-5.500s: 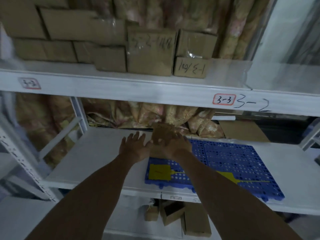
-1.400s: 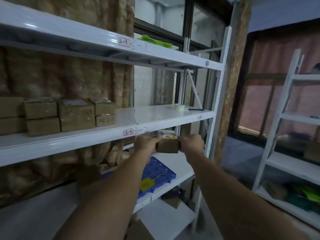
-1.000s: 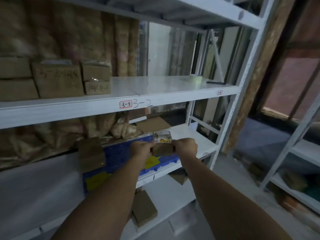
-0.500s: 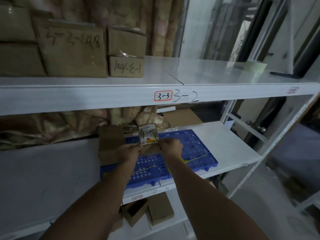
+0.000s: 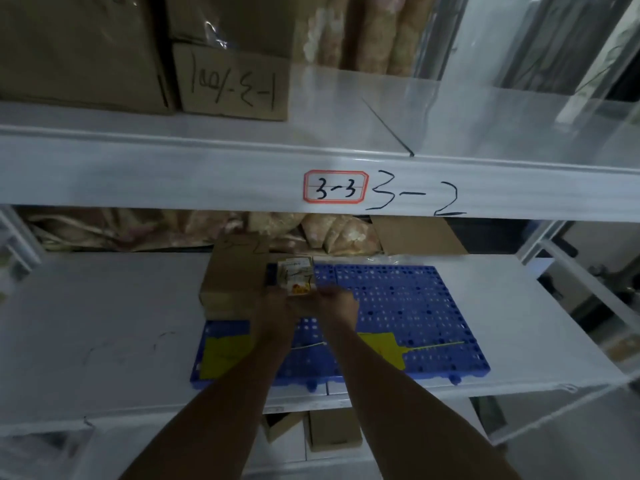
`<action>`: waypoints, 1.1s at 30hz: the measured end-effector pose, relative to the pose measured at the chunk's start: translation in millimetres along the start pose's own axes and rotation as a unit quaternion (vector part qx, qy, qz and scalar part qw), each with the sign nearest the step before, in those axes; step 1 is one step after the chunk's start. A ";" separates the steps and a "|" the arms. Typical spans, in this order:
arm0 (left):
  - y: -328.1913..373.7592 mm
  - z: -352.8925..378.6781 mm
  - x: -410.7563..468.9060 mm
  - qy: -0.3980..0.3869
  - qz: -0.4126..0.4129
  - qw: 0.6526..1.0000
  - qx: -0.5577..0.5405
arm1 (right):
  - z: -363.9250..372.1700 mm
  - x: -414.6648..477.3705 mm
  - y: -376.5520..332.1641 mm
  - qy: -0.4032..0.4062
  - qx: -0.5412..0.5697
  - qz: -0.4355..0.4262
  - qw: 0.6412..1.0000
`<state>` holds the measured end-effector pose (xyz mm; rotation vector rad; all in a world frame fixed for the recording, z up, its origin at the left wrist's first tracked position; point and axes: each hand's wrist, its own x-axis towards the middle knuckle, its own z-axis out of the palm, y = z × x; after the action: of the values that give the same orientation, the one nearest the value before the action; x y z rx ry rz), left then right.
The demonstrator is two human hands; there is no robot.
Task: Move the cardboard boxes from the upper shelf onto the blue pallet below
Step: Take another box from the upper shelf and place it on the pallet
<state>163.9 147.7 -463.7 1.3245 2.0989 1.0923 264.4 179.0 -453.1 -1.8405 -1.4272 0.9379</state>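
A small cardboard box [image 5: 298, 280] with a printed label on top is held between my left hand [image 5: 277, 315] and my right hand [image 5: 337, 306], low over the blue pallet [image 5: 408, 306] on the lower shelf. A larger cardboard box [image 5: 233, 275] stands on the pallet's back left part, right beside the small one. On the upper shelf [image 5: 311, 133] several cardboard boxes remain at the left, the nearest marked in black pen [image 5: 233, 83]. Two yellow tags [image 5: 382, 348] lie on the pallet's front.
The upper shelf's front beam [image 5: 173, 174] carries a red-framed label "3-3". A flat cardboard sheet [image 5: 415, 237] and bunched fabric [image 5: 332, 233] lie behind the pallet. More boxes [image 5: 332, 433] sit on the level below. A white upright [image 5: 568, 258] stands at the right.
Both hands have carried the small box from the right and down under the upper shelf, to just over the pallet beside the larger box. My view has swung left and closer.
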 end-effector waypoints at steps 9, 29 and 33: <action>-13.7 17.5 7.9 -0.096 0.063 0.954 0.277 | 18.7 26.9 25.4 -0.044 -0.071 -0.053 0.995; -39.6 36.5 28.3 -0.085 0.160 0.921 0.344 | 50.4 41.7 21.2 -0.040 -0.017 -0.112 0.993; -38.7 36.4 30.8 -0.086 0.168 0.913 0.361 | 51.7 38.9 21.3 -0.036 -0.018 -0.111 0.993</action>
<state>153.9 180.3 -514.8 2.0879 2.2755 0.2518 239.2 214.6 -505.4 -1.6455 -1.6643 0.8787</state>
